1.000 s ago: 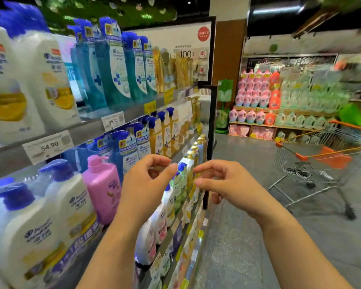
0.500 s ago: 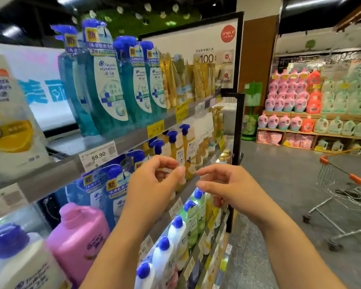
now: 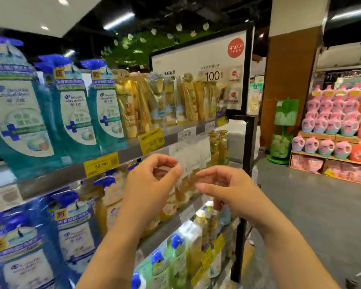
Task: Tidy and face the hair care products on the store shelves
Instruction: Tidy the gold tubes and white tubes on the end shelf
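I held my left hand (image 3: 152,184) and right hand (image 3: 223,188) near the shelf edge (image 3: 171,228), fingers loosely curled and empty, ready for the gold bottles (image 3: 183,190) behind.

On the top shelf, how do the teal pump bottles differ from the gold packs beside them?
The teal pump bottles with blue pumps are wide, with white oval labels; the gold translucent packs are slimmer, lack blue pumps and sit farther along. Both stand upright on the grey top shelf, untouched.
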`<action>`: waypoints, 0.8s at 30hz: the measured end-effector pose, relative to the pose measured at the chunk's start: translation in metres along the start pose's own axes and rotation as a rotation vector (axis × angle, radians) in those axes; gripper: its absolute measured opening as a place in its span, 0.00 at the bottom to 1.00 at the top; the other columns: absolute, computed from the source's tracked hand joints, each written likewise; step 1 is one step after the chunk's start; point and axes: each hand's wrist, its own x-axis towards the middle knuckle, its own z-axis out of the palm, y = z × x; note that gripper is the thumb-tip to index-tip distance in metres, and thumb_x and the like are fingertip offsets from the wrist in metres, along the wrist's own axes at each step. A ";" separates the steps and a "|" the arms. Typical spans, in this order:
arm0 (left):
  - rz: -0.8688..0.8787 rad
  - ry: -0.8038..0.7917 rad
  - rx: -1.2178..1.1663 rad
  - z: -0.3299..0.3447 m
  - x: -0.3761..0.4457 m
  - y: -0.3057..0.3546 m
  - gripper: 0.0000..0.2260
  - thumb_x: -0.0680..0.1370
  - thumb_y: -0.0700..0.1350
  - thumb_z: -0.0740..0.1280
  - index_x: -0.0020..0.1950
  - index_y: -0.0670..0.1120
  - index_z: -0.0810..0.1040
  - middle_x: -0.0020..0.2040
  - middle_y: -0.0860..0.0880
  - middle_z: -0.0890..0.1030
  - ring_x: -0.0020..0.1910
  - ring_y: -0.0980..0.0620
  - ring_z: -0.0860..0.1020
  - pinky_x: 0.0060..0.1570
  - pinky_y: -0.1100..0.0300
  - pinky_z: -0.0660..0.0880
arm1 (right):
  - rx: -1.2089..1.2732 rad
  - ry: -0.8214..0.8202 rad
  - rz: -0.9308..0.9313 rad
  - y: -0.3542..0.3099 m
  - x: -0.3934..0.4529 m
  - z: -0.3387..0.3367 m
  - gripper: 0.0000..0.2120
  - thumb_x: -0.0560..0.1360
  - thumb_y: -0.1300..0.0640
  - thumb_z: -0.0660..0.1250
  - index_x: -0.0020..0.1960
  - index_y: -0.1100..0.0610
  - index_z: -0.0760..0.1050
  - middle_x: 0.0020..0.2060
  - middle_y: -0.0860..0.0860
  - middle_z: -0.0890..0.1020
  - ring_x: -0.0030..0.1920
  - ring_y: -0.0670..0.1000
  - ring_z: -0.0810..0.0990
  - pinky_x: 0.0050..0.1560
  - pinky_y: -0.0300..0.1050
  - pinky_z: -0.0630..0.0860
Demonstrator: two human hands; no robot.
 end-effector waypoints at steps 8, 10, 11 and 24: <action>-0.017 0.037 0.089 0.081 0.038 0.016 0.03 0.74 0.52 0.71 0.46 0.56 0.80 0.41 0.57 0.82 0.39 0.63 0.79 0.34 0.71 0.74 | 0.016 -0.059 0.001 0.032 0.049 -0.084 0.09 0.74 0.58 0.76 0.53 0.49 0.84 0.41 0.47 0.86 0.29 0.51 0.77 0.33 0.43 0.77; -0.018 0.057 0.122 0.088 0.049 0.018 0.03 0.74 0.52 0.71 0.46 0.56 0.80 0.41 0.58 0.82 0.40 0.64 0.78 0.35 0.72 0.73 | 0.030 -0.077 -0.007 0.035 0.068 -0.092 0.09 0.74 0.58 0.75 0.54 0.51 0.84 0.40 0.47 0.86 0.28 0.51 0.77 0.32 0.44 0.77; -0.014 0.067 0.142 0.089 0.056 0.019 0.03 0.74 0.52 0.71 0.46 0.56 0.80 0.42 0.58 0.82 0.40 0.64 0.79 0.35 0.72 0.74 | 0.034 -0.085 -0.014 0.035 0.078 -0.095 0.09 0.74 0.58 0.75 0.54 0.51 0.84 0.40 0.48 0.86 0.28 0.50 0.77 0.32 0.43 0.77; 0.154 0.244 0.354 0.087 0.176 0.015 0.04 0.75 0.55 0.70 0.48 0.58 0.79 0.44 0.61 0.81 0.42 0.64 0.79 0.37 0.68 0.76 | -0.017 -0.151 -0.260 0.009 0.242 -0.100 0.08 0.73 0.54 0.77 0.52 0.49 0.83 0.42 0.46 0.87 0.32 0.57 0.82 0.33 0.40 0.77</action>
